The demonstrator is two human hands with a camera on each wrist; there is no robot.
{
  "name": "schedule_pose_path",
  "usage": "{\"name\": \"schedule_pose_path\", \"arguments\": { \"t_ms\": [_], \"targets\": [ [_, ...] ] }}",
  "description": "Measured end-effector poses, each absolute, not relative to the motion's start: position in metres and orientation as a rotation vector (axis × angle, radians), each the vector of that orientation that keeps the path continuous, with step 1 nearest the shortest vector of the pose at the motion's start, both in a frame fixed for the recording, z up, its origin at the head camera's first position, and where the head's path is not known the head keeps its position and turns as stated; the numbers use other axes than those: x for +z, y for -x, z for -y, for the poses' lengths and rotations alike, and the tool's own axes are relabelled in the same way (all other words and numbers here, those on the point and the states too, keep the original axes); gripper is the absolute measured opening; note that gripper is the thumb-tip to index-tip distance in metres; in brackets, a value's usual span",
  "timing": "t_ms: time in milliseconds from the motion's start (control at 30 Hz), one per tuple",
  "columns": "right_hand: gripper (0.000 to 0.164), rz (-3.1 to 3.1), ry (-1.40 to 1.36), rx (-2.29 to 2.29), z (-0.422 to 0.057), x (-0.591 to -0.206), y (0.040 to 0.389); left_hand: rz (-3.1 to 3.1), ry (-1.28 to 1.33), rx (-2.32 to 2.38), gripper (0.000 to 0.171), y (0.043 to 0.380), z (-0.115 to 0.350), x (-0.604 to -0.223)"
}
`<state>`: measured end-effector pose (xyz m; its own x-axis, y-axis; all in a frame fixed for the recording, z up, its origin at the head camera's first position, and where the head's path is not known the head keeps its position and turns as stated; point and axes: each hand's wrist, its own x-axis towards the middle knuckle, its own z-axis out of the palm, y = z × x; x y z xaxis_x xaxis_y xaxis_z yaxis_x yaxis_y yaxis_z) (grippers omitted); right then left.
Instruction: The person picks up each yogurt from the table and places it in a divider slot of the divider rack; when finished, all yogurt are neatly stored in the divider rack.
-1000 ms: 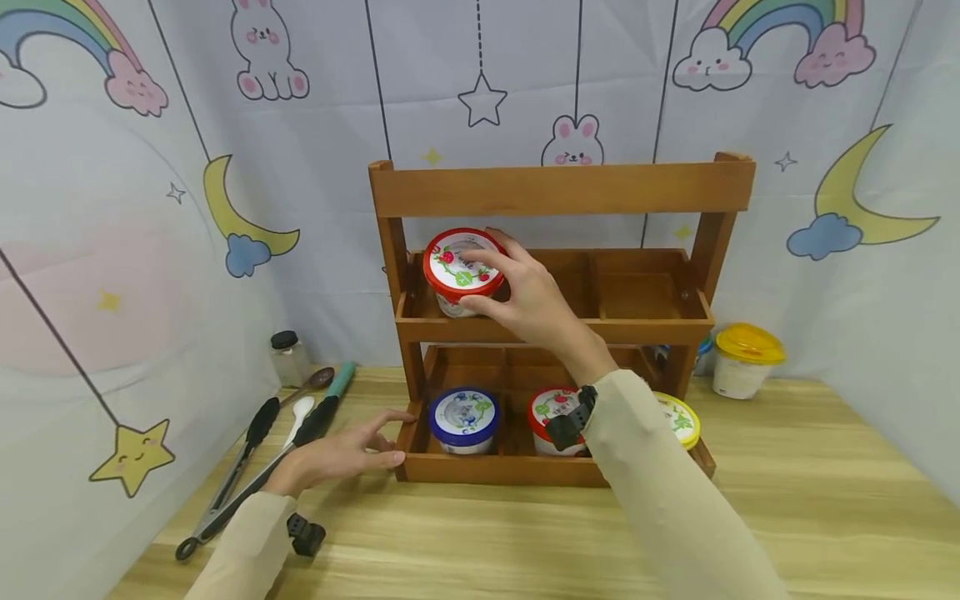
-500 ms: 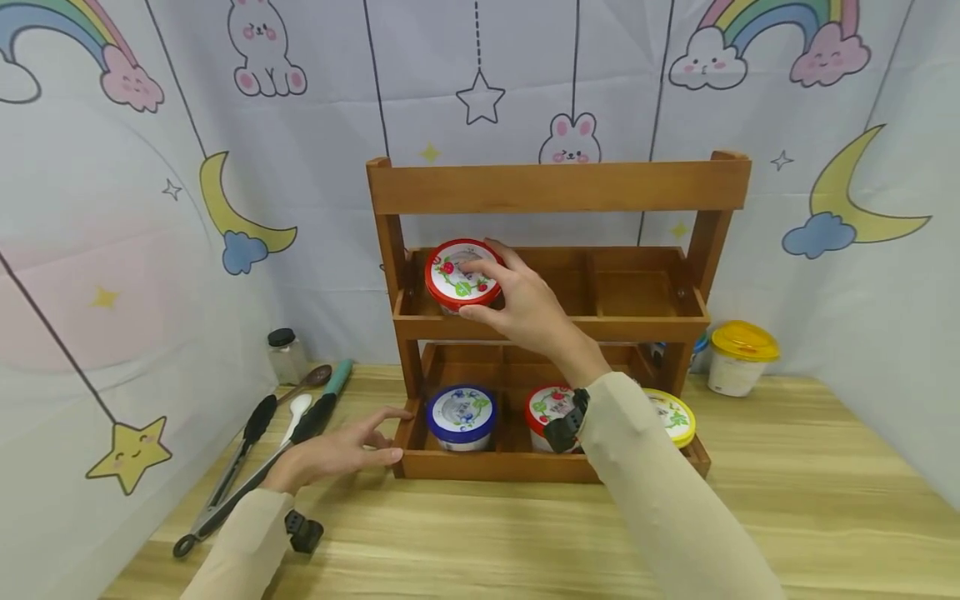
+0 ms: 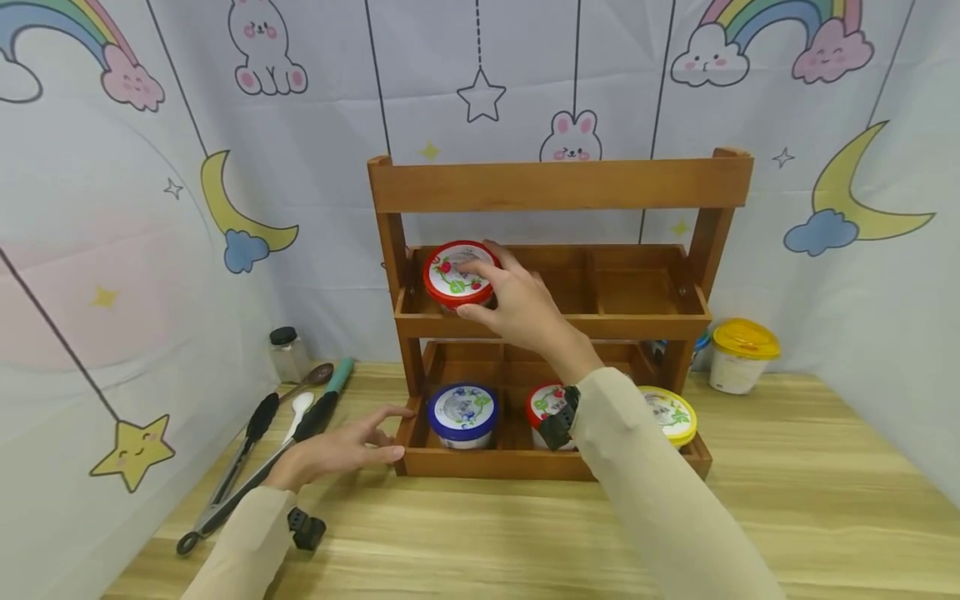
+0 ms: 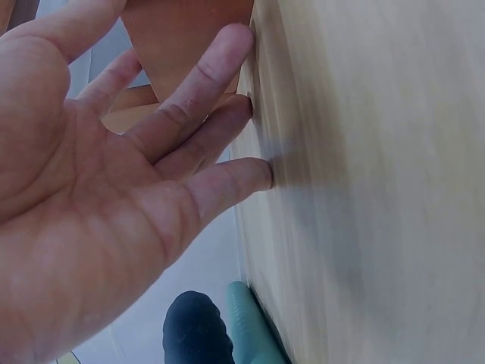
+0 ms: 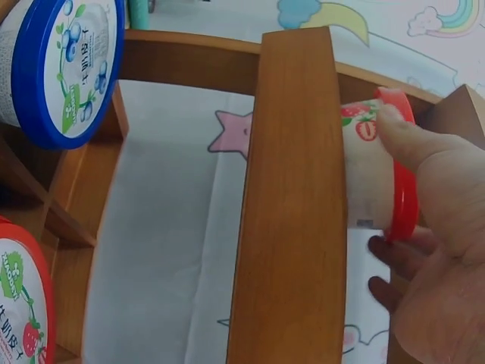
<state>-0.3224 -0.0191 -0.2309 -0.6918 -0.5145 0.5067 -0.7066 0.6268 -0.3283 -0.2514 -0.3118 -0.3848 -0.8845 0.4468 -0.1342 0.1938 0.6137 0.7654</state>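
A round tub with a red lid and strawberry print (image 3: 444,287) sits low in the upper left compartment of the two-tier wooden rack (image 3: 555,185). My right hand (image 3: 521,307) grips its lid, thumb at the front, other fingers over the top and behind. In the right wrist view the tub (image 5: 367,167) stands behind the upper shelf's front rail (image 5: 292,189), with the right hand (image 5: 447,220) around its red rim. My left hand (image 3: 330,457) touches the rack's lower left corner with fingers spread. The left wrist view shows that hand (image 4: 98,189) with its fingertips close to the tabletop.
On the lower shelf stand a blue-lidded tub (image 3: 462,414), a red-lidded tub (image 3: 546,403) and a yellow-lidded tub (image 3: 671,415). Tongs (image 3: 247,442), spoons and a black-capped jar (image 3: 288,354) lie left. A yellow-lidded container (image 3: 742,357) stands behind right.
The right hand has lowered the red-lidded tub slightly into the upper left compartment, and its lid has shifted a little down and left. My left hand stays at the rack's corner.
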Motion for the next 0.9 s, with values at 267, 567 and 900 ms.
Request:
{"name": "schedule_pose_path", "arguments": {
  "t_ms": [267, 567, 900],
  "targets": [
    [0.060, 2.535, -0.958, 0.633, 0.019, -0.228, 0.321, -2.527, -0.503, 1.155, 0.066, 0.251, 0.311, -0.384],
    [0.059, 2.540, -0.950, 0.537, 0.017, -0.226, 0.318, -2.534, -0.519, 1.144, 0.066, 0.251, 0.311, -0.383],
    [0.053, 2.557, -0.942, 0.557, 0.013, -0.219, 0.312, -2.519, -0.526, 1.164, 0.065, 0.250, 0.311, -0.384]
  ]
}}
